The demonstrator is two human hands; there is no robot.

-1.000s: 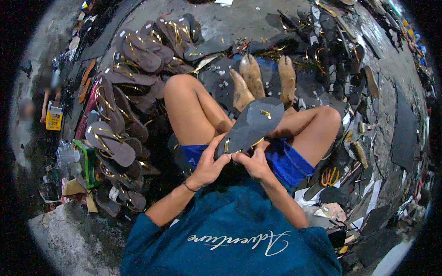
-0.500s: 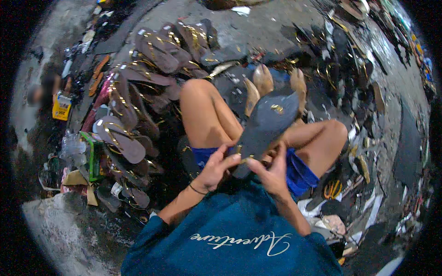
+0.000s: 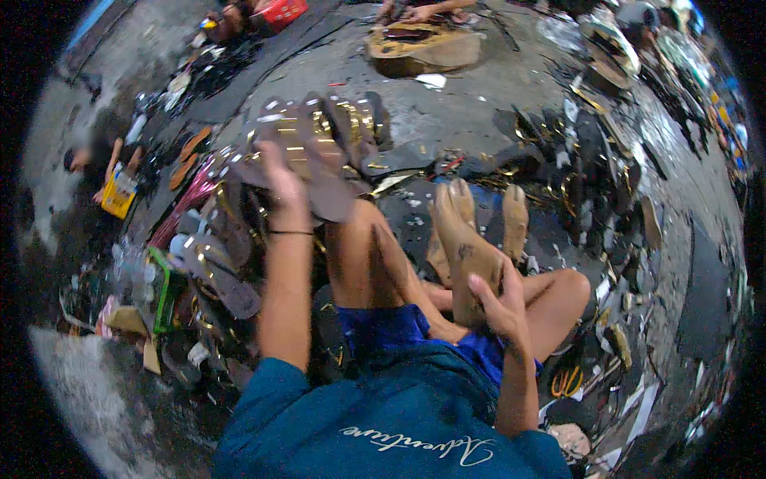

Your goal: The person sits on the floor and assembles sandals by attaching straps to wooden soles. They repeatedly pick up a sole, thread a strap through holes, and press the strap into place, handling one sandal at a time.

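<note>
You sit on the grey concrete floor with your legs bent, and sandal parts lie all around you. Your left hand is stretched forward and up, its grip closed on a dark brown flat sandal sole, which it holds over the row of brown sandals with shiny gold straps. The picture is blurred there, so you cannot tell exactly how the fingers lie on the sole. Your right hand is low, near your right knee, and its grip is pressed around the lower end of a tan wooden foot-shaped shoe form, which stands tilted between your legs. Just behind it, two more tan shoe forms stand on a dark mat.

On your left, a green plastic crate stands beside a pile of brown soles; what is inside the crate cannot be seen clearly. Farther left, a yellow box is beside another person's arm. At the top edge a red basket stands on the floor; its content is not visible
</note>
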